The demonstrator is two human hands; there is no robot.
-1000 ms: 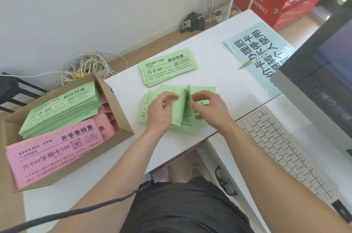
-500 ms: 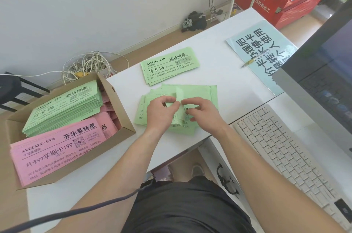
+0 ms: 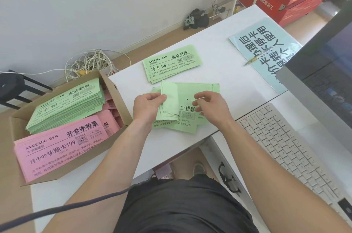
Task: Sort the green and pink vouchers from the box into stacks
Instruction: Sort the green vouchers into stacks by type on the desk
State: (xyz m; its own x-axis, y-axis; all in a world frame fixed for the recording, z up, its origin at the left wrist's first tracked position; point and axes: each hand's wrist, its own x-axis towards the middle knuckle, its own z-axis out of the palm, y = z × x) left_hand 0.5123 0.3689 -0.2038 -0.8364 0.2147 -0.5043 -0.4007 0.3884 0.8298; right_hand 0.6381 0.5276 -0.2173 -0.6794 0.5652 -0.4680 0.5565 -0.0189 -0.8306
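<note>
A cardboard box (image 3: 114,88) at the left holds a thick stack of green vouchers (image 3: 66,105) and pink vouchers (image 3: 62,143) in front of it. On the white table (image 3: 219,42) lies a small sorted stack of green vouchers (image 3: 171,63). Nearer me is a loose pile of green vouchers (image 3: 190,122). My left hand (image 3: 146,107) grips a bundle of several folded-back green vouchers (image 3: 169,99) at its left edge. My right hand (image 3: 211,105) hovers over the pile with curled fingers, pinching the edge of a green sheet.
A white keyboard (image 3: 289,152) lies at the right, with a monitor (image 3: 323,72) behind it. A pale blue sign (image 3: 266,48) with a pen (image 3: 257,57) on it sits at the far right. Coiled white cables (image 3: 91,61) lie on the floor behind the box.
My left hand has lifted the folded green sheets higher and leftward. My right hand has moved right, off the fold, exposing printed text on the pile beneath.
</note>
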